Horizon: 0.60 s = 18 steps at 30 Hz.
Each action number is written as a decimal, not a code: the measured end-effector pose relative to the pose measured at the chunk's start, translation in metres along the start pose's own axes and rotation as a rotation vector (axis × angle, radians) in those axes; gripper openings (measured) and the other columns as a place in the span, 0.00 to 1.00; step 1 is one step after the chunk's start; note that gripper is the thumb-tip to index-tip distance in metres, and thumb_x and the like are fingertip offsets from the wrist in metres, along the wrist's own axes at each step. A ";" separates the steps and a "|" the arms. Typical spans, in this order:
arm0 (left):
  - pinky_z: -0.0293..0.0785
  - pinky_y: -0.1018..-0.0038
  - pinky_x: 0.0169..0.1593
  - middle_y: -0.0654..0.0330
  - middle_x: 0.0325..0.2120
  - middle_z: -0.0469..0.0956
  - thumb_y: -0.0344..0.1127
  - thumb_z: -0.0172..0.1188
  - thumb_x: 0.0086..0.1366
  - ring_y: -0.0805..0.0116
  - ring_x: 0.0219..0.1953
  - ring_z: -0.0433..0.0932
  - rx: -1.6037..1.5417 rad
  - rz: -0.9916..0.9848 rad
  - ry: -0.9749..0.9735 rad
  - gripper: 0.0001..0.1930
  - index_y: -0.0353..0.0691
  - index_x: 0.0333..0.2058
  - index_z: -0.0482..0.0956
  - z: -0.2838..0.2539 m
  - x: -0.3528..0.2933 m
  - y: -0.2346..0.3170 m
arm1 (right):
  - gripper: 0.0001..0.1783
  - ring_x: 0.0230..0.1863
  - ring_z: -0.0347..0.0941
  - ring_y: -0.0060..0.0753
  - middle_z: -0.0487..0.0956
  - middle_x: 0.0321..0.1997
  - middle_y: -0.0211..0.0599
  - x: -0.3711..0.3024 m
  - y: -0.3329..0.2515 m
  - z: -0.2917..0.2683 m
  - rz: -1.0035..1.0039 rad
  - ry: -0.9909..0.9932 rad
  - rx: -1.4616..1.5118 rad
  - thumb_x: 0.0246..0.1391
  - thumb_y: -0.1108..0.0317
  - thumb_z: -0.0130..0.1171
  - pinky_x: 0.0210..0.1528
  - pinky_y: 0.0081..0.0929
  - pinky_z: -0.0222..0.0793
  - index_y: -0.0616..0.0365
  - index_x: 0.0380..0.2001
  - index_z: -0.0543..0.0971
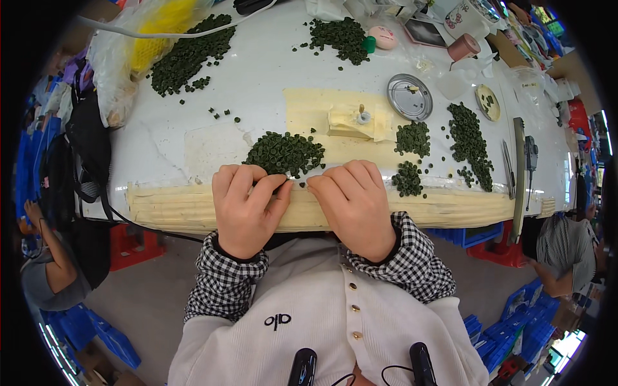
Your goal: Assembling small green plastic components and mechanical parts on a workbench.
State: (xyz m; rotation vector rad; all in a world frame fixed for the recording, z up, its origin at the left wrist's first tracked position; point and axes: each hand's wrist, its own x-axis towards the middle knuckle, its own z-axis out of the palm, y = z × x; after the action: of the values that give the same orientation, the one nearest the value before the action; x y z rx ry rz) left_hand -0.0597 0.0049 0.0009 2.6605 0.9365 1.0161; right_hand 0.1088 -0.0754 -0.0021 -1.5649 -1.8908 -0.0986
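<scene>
My left hand rests at the table's padded front edge, thumb and forefinger pinched together. A small dark piece shows at those fingertips, too little of it to name surely. Close beside it, my right hand has its fingers curled and thumb pressed to forefinger; whatever it holds, if anything, is hidden. Just beyond both hands lies a pile of small dark green round pieces, a few of them loose between my fingertips. A tape-covered block with a small upright metal post stands farther back on yellowish tape.
Smaller green piles lie to the right, a long one beyond. Behind are a round metal tin lid, a pink spool and a white mug. Tweezers lie far right. A yellow net sits back left.
</scene>
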 end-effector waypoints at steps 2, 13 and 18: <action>0.63 0.68 0.37 0.64 0.26 0.71 0.28 0.70 0.45 0.63 0.33 0.66 -0.026 -0.032 -0.011 0.10 0.43 0.29 0.80 -0.002 0.000 -0.002 | 0.09 0.33 0.68 0.35 0.73 0.29 0.34 0.001 0.001 -0.005 0.019 0.022 0.042 0.41 0.72 0.58 0.41 0.31 0.65 0.60 0.30 0.76; 0.65 0.73 0.30 0.60 0.26 0.75 0.19 0.65 0.49 0.64 0.27 0.69 -0.395 -0.105 0.004 0.14 0.36 0.37 0.82 -0.016 0.005 0.003 | 0.12 0.31 0.71 0.36 0.78 0.32 0.34 0.003 0.004 -0.018 0.072 0.048 0.277 0.41 0.77 0.66 0.35 0.29 0.67 0.61 0.34 0.80; 0.76 0.78 0.46 0.55 0.40 0.81 0.24 0.55 0.66 0.71 0.40 0.80 -1.459 -0.775 -0.391 0.08 0.31 0.42 0.79 -0.021 0.014 0.025 | 0.13 0.29 0.72 0.33 0.80 0.32 0.31 0.006 0.008 -0.042 0.056 0.109 0.395 0.37 0.77 0.69 0.32 0.25 0.68 0.57 0.32 0.82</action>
State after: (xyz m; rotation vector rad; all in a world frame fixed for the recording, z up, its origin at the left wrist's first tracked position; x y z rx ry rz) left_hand -0.0528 -0.0079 0.0330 1.0566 0.6006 0.5314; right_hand 0.1341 -0.0879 0.0307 -1.3124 -1.6591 0.2001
